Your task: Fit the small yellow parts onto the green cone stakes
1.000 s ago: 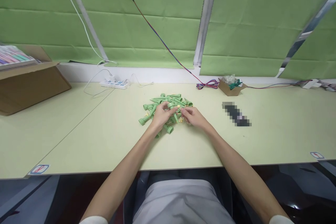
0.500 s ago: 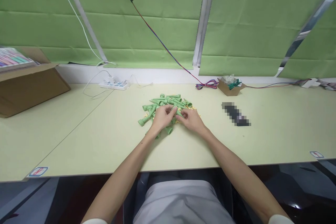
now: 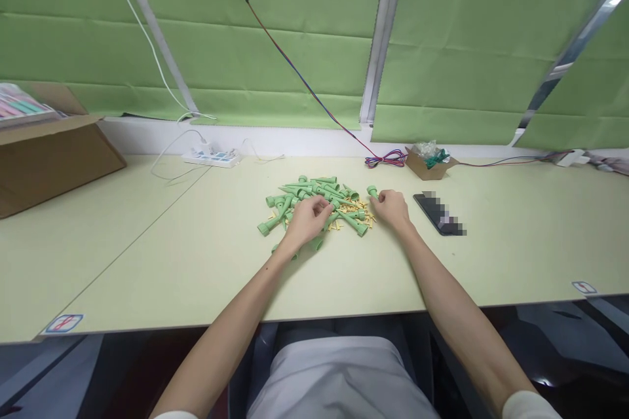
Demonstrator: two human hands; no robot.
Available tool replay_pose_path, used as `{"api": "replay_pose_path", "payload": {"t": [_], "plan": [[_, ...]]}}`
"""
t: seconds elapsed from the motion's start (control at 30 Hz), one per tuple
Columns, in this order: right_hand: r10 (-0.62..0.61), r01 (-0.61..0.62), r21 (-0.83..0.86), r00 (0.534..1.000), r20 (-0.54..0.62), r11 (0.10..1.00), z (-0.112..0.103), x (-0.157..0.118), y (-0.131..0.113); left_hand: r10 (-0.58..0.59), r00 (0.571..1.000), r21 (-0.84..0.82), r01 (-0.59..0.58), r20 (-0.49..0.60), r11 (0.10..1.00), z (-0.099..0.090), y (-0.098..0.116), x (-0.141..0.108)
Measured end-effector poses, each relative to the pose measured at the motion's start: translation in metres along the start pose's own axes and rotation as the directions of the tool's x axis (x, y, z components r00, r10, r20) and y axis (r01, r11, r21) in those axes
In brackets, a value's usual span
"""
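A pile of green cone-shaped plastic spikes [image 3: 278, 217] with round caps lies at the middle of the table. Small yellow pieces [image 3: 366, 217] are scattered at its right side. My left hand [image 3: 308, 217] is over the pile, thumb and fingers pinched together at a green piece whose shape is partly hidden. To the right of the pile, my right hand [image 3: 392, 207] grips a green spike [image 3: 372, 191], its cap end pointing away from me and the rest hidden by the fingers.
Beyond the pile is a small cardboard box [image 3: 426, 169] with plastic wrapping, beside coiled cable [image 3: 387, 158]. A phone [image 3: 437, 215] lies right of my right hand. Back left are a power strip [image 3: 211, 156] and a large cardboard box [image 3: 59, 160].
My right hand has moved right, away from my left hand and off the pile, with a green spike in it. My left hand has stayed nearly in place. More yellow pieces show.
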State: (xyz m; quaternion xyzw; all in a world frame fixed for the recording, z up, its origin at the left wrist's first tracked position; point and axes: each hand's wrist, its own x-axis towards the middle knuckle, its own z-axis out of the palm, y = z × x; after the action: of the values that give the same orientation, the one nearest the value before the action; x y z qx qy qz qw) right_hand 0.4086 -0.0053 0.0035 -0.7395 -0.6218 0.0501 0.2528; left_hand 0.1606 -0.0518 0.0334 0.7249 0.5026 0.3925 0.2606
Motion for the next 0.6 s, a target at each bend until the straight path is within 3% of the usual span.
{"api": "replay_pose_path", "payload": {"t": [0.1,0.37,0.5,0.6], "plan": [[0.037,-0.032,-0.065,0.996,0.077,0.997,0.008,0.004,0.004,0.02,1.0,0.023,-0.021,0.018,1.0,0.002,0.0,-0.001],[-0.02,0.037,-0.097,0.985,0.17,0.995,0.014,0.001,0.002,0.024,0.999,0.057,-0.026,0.04,0.998,0.002,0.001,-0.001],[0.014,-0.005,-0.069,0.991,0.134,0.998,0.009,0.0,0.001,0.025,0.999,0.056,-0.027,0.047,0.998,0.003,0.0,-0.001],[0.013,-0.012,-0.033,0.999,0.033,0.999,0.006,-0.001,-0.005,0.019,0.999,0.063,-0.022,0.043,0.998,0.002,0.001,-0.001]]}}
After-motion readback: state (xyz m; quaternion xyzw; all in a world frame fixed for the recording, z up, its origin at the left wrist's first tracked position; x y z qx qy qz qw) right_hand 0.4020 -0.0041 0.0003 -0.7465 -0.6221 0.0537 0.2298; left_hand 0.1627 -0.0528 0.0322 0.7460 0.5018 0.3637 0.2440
